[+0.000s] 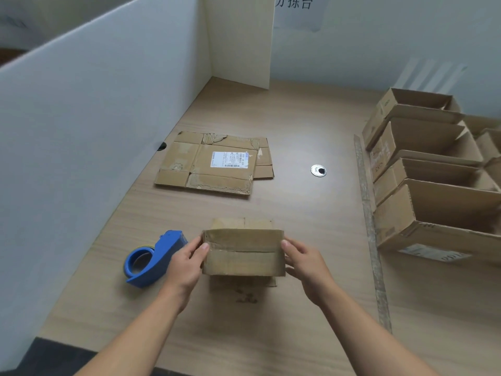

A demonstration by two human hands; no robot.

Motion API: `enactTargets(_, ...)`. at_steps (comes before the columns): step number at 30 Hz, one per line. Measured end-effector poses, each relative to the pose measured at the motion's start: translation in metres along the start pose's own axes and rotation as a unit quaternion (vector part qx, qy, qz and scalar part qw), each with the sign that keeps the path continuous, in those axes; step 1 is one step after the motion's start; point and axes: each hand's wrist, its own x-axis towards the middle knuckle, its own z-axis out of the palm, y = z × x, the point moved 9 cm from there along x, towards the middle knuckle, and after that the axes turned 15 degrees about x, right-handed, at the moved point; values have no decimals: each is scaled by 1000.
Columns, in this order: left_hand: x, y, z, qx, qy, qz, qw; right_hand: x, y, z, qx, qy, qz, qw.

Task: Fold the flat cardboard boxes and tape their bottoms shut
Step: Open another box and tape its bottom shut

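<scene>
The left hand (pixel 187 263) and right hand (pixel 303 264) each clasp one short end of a small cardboard box (pixel 242 253). On each side the thumb lies over the upper edge and the fingers curl round the wall below. The box sits near the front edge of the tabletop (pixel 298 308), about midway along it, with its closed flaps facing up. They meet in a seam running from one hand to the other. I can't tell from here whether fresh tape lies on that seam or only old residue.

It looks light, worn and a bit limp at the creases, so I'd expect it to rack out of square if squeezed. The end walls, where the hands are now, seem the sound place to hold it, leaving the seam free.

Just beside the left hand, on its outer side, lies a blue tape dispenser (pixel 154 260). Farther back, close to the white partition (pixel 95 118) along the left edge, flat cardboard boxes (pixel 208 164) are stacked, and the top one carries a shipping label (pixel 229 159). A round cable grommet (pixel 318 170) sits mid-table. Along the right edge stands a row of folded boxes (pixel 433 202), open tops up.
</scene>
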Motion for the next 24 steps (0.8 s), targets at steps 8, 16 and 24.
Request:
enactTargets(8,-12,47,0,40,12,83,996,-3,-10,-2,95,-4,16,995)
enactTargets(16,-20,50,10,124,-26,123,984,-15,-19,4,129,-45,2,991)
enactTargets(24,-30,40,14,3,-103,60,993,-17,-21,-16,165,3,4,986)
